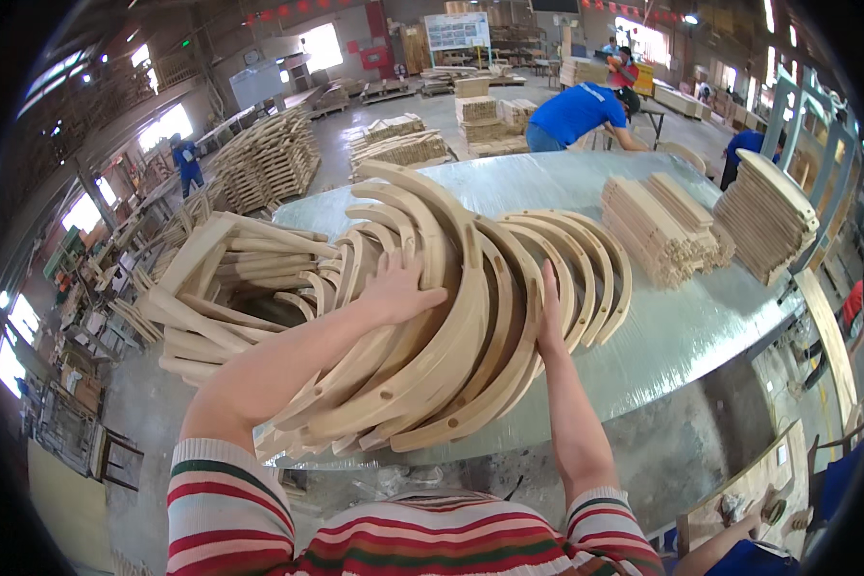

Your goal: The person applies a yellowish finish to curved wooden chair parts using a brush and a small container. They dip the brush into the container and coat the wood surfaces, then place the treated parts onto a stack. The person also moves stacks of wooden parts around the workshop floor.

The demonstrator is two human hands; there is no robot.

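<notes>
Several pale curved wooden pieces (451,355), with round holes and slots in their edges, stand packed side by side in front of me. My left hand (394,288) lies over the left part of the row, fingers spread and thumb pointing right. My right hand (551,317) is upright and edge-on, its stretched fingers against the right side of a large curved piece. Farther right, thinner curved pieces (590,274) lean in the same row. Beneath them is a table with a shiny, film-like top (662,350).
Left of the row lies a pile of wooden frame parts (230,288). Bundled slats (658,226) and a stack of curved boards (766,216) occupy the table's right end. A person in blue (576,115) bends over the far edge. Another person's arm (725,545) shows at lower right.
</notes>
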